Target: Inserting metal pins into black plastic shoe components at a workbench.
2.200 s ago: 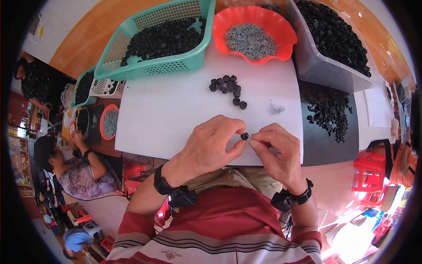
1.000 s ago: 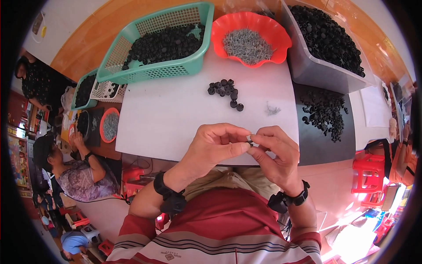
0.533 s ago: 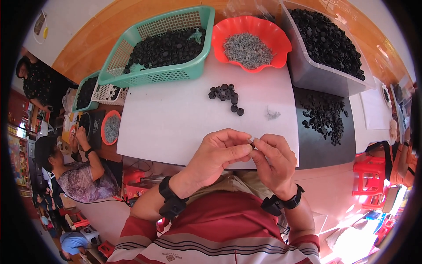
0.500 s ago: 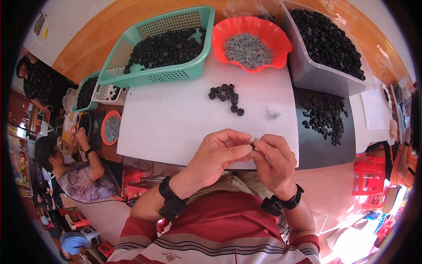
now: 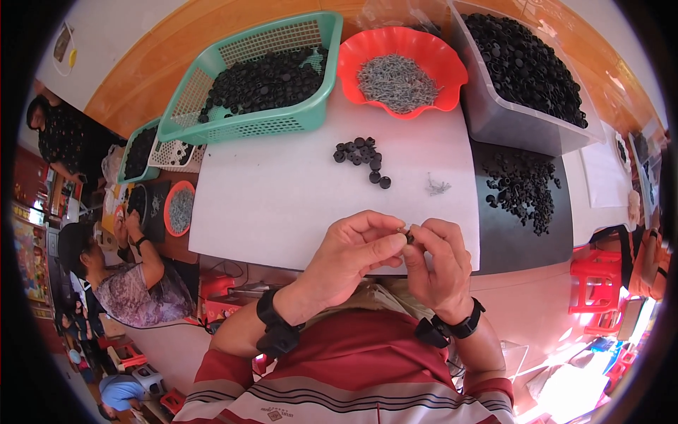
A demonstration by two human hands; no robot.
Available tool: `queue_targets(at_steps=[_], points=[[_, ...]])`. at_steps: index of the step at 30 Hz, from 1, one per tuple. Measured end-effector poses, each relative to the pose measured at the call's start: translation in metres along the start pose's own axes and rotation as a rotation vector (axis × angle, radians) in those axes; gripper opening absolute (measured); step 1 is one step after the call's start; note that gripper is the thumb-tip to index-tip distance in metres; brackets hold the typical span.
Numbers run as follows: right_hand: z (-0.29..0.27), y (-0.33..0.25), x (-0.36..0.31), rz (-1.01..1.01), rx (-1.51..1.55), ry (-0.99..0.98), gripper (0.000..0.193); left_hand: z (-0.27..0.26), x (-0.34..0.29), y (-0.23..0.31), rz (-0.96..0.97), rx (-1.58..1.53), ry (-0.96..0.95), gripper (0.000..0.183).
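Observation:
Above the near edge of the white work sheet (image 5: pixel 282 212), my two hands meet fingertip to fingertip. A small black plastic part (image 5: pixel 409 239), mostly covered by fingers, sits pinched between them. My left hand (image 5: pixel 357 249) holds it with thumb and index finger, and my right hand (image 5: pixel 441 265) closes on it from the other side. Beyond them lies a small cluster of round black caps (image 5: pixel 359 151). A little pile of thin grey metal pins (image 5: pixel 437 186) rests to the right of the caps.
Along the back stand a green basket (image 5: pixel 247 128) of black parts, a red scalloped bowl (image 5: pixel 446 62) of metal pins and a clear bin (image 5: pixel 522 141) of black caps. Small black parts (image 5: pixel 522 187) lie on a dark mat at right. A co-worker (image 5: pixel 141 290) sits at left.
My right hand has shifted slightly and its fingers have curled differently around the black part. More of the part shows between the fingertips now. The things on the sheet stay put.

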State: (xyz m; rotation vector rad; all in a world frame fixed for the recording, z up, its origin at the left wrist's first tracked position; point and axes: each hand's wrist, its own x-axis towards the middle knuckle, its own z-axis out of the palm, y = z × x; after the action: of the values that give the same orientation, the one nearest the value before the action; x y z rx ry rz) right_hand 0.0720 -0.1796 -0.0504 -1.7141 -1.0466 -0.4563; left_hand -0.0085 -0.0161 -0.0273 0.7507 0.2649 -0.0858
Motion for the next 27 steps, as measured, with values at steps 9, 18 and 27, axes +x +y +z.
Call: queue_targets(at_steps=[9, 18, 27], points=[[-0.006, 0.001, -0.002, 0.164, 0.116, 0.039, 0.031, -0.017, 0.035, 0.019, 0.858, 1.652, 0.331, 0.032], [-0.009, 0.002, -0.005, 0.254, 0.19, 0.049, 0.028, -0.008, 0.053, 0.02, 0.742, 1.929, 0.287, 0.026], [-0.009, 0.005, -0.007, 0.283, 0.249, 0.074, 0.027, -0.008, 0.048, 0.022, 0.893, 1.819, 0.189, 0.026]])
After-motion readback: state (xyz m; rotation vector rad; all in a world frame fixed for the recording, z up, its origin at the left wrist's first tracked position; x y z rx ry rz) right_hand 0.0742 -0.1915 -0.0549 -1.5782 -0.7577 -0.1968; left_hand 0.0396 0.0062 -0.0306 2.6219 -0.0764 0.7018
